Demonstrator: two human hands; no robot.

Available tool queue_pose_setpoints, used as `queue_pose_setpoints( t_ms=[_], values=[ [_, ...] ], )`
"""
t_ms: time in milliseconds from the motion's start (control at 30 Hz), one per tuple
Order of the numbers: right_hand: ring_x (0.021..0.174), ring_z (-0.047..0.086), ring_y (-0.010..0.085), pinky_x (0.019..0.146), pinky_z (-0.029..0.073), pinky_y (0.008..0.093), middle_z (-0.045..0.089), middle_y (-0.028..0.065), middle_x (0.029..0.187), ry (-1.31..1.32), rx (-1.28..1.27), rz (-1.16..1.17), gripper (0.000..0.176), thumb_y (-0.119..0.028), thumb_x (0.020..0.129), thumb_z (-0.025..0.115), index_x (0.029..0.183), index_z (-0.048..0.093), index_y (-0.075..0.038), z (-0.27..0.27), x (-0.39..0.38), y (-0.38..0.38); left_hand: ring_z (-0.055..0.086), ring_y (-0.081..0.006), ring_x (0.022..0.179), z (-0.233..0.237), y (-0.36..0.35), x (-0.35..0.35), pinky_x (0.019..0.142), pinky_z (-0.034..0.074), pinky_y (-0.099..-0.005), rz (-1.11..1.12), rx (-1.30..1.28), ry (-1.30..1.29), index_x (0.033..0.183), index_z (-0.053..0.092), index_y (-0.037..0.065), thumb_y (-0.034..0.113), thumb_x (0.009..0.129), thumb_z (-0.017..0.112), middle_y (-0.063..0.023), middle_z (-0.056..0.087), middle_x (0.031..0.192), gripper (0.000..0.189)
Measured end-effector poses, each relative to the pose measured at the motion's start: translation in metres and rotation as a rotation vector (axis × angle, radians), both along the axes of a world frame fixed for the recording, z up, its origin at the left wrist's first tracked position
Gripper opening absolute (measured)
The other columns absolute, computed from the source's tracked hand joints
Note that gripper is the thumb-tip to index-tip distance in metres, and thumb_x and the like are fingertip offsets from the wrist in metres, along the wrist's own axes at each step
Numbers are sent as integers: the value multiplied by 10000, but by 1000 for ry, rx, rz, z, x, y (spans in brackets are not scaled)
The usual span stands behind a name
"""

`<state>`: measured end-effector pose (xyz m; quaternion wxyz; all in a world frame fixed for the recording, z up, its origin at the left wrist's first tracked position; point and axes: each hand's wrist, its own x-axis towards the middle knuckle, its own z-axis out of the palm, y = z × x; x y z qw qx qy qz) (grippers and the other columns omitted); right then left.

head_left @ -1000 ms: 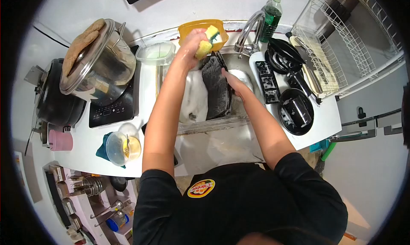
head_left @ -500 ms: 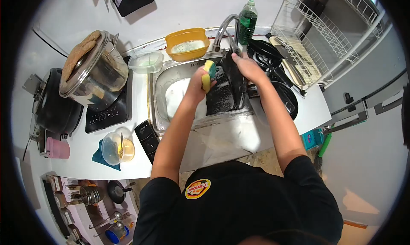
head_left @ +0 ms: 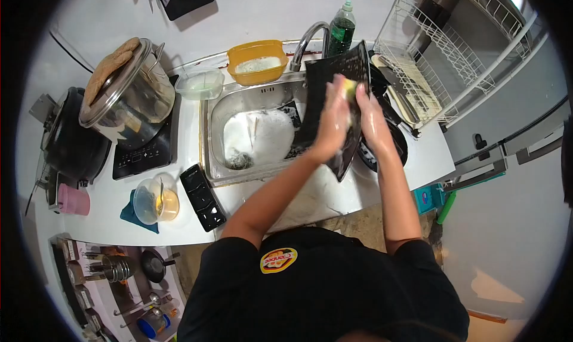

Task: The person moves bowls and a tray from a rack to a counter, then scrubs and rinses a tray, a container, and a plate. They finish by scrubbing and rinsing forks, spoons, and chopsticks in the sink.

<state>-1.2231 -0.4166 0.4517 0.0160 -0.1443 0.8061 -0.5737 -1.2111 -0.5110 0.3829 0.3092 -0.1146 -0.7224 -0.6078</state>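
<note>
A flat black rectangular tray or board (head_left: 318, 88), wet and soapy, is held tilted up over the right side of the sink (head_left: 208, 136). My right hand (head_left: 373, 124) grips it by its right edge, the fingers partly hidden behind it. My left hand (head_left: 334, 121) is closed around a yellow and green sponge (head_left: 348, 90) and holds it against the board's face; motion blurs the fingers. White suds (head_left: 262, 130) lie in the basin, with a dark item partly visible among them. The curved faucet (head_left: 310, 40) rises behind the board.
An orange tub (head_left: 256, 76) and a clear container (head_left: 200, 85) stand behind the sink. Black pans (head_left: 397, 142) sit to the right, below the dish rack (head_left: 453, 55). A large steel pot (head_left: 134, 97) rests on the induction cooker left. A black compartment tray (head_left: 203, 197) lies front left.
The board has been lifted and turned up out of the basin. My left hand has moved right with the sponge, onto the board. My right hand has shifted lower and rightward.
</note>
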Motion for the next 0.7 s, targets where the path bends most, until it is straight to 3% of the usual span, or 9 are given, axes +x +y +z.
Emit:
queue_pose_setpoints(
  t_ms=[67, 167, 200, 267, 367, 400, 533, 600, 700],
  values=[
    [1112, 447, 299, 965, 300, 318, 480, 232, 1202, -9, -88, 7, 631, -452, 916, 351, 1211, 398, 104, -2, 23, 1, 205, -350, 1301, -40, -40, -38, 1073, 122, -389, 356, -338, 88, 1323, 260, -41, 227, 951, 286, -202, 222, 1406, 460],
    [1061, 467, 212, 934, 330, 297, 506, 149, 1166, -200, -457, -34, 568, -449, 914, 380, 1169, 465, 51, -18, 19, 3, 290, -485, 1202, -82, -73, -12, 1023, 194, -535, 449, -853, 102, 1213, 364, -84, 141, 909, 372, -273, 329, 1310, 379],
    [1042, 474, 195, 923, 341, 293, 517, 133, 1146, -285, -584, -33, 554, -448, 914, 384, 1155, 479, 41, -24, 15, 3, 294, -466, 1210, -94, -57, 2, 1031, 184, -523, 324, -540, 56, 1231, 356, -81, 144, 900, 375, -275, 335, 1306, 401],
    [982, 489, 161, 886, 368, 291, 532, 87, 1083, -392, -717, 64, 546, -469, 912, 374, 1115, 502, 21, -57, -2, -4, 281, -442, 1229, -72, -28, 33, 1044, 176, -488, 44, -363, 42, 1262, 335, -64, 130, 897, 366, -258, 325, 1322, 414],
    [949, 500, 158, 875, 381, 284, 541, 80, 1057, -411, -625, 94, 579, -493, 907, 364, 1117, 500, 29, -84, 10, -22, 199, -357, 1306, -18, -21, 16, 1063, 146, -347, 46, -191, -11, 1330, 286, -1, 186, 921, 328, -206, 259, 1391, 451],
    [958, 500, 151, 875, 385, 278, 545, 83, 1055, -472, -680, 245, 569, -485, 907, 373, 1113, 502, 30, -85, 17, -26, 231, -367, 1285, -43, -44, -9, 1061, 164, -361, 207, -351, 83, 1305, 292, -43, 190, 927, 305, -231, 282, 1366, 445],
    [918, 569, 173, 814, 452, 293, 586, 86, 1041, -489, -798, 124, 519, -464, 896, 414, 1103, 517, 0, -71, 33, -28, 274, -450, 1217, -84, -114, -1, 1031, 188, -477, 607, -911, -92, 1233, 292, -153, 183, 924, 303, -323, 297, 1303, 457],
    [880, 572, 171, 788, 455, 290, 588, 93, 1013, -488, -901, 121, 478, -431, 910, 408, 1080, 520, 1, -76, 21, -28, 294, -465, 1205, -114, -89, 25, 1028, 200, -478, 464, -748, -227, 1235, 314, -145, 175, 900, 332, -327, 310, 1295, 464],
    [891, 531, 153, 806, 420, 280, 573, 91, 1010, -365, -738, 136, 516, -447, 916, 383, 1073, 532, 22, -81, 21, -36, 212, -492, 1242, -65, -37, 62, 1051, 136, -461, 34, -326, -122, 1261, 290, -125, 132, 886, 348, -325, 270, 1325, 458]
  ],
)
